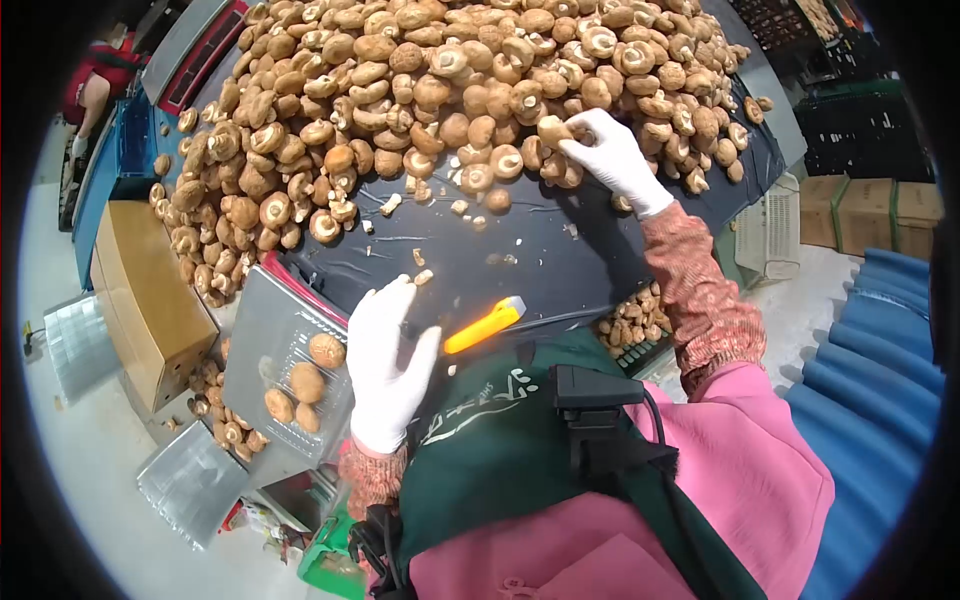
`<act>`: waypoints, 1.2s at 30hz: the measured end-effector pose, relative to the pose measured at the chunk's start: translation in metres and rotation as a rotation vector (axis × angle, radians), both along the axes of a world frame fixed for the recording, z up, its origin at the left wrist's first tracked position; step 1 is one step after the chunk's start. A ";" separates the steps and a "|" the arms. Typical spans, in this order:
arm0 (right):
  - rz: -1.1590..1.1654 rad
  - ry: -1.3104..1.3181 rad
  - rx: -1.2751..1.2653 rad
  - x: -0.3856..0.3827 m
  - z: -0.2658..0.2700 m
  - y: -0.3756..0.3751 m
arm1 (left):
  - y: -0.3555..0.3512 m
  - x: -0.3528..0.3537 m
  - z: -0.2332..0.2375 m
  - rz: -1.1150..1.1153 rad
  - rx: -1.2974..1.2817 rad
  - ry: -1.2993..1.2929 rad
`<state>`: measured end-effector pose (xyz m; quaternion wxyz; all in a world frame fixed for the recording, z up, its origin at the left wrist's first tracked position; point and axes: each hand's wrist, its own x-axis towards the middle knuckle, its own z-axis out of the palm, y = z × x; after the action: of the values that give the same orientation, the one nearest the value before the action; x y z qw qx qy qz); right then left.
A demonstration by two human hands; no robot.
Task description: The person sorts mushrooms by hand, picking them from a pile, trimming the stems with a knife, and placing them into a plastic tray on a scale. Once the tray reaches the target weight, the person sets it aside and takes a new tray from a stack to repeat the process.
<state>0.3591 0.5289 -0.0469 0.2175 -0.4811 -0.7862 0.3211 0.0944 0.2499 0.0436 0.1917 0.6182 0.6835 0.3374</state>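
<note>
Mushrooms (430,92) lie in a broad heap across the far side of the dark-covered table (460,240) before you, spilling down its left side.

At your far left, another person's arm (95,100) shows beyond a blue bin (138,150). Nearer you stands an open cardboard box (150,300), and right of it a clear plastic tray (262,335) holds four loose mushrooms, close by your left hand.

Your left hand (385,365), gloved in white, is released and open: the fingers point away from you, held fairly close together, while the thumb stands well out to the right. Small cut pieces (424,277) lie just beyond its fingertips. To the right of that hand, near the table's close edge, you have an orange-handled tool (485,325) lying with its pale end pointing away and to the right.

Your right hand (582,141), also in a white glove, reaches to the front of the heap, thumb and fingers partly closed around a single mushroom (552,131) in a pinch. Below that forearm, a crate (645,355) of mushrooms sits under the table edge. Farther right are a pale slatted basket (780,230), strapped cartons (865,212) and blue corrugated material (870,400).
</note>
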 end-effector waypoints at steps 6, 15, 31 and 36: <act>-0.170 0.981 -1.051 0.008 0.016 -0.035 | 0.026 0.008 -0.014 -0.042 -0.018 -0.197; 0.067 0.659 -0.820 -0.029 0.054 -0.096 | 0.079 0.058 -0.009 0.125 -0.269 -0.999; -0.009 -0.072 0.260 -0.044 -0.008 -0.064 | 0.051 0.051 -0.053 0.249 -0.159 -0.876; 0.032 -0.453 0.306 -0.055 -0.036 -0.029 | 0.048 0.051 -0.044 0.199 -0.250 -0.838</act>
<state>0.3040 0.4996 -0.0833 0.1014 -0.4895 -0.8618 0.0862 0.1452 0.2984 -0.0003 0.4919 0.3315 0.6383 0.4906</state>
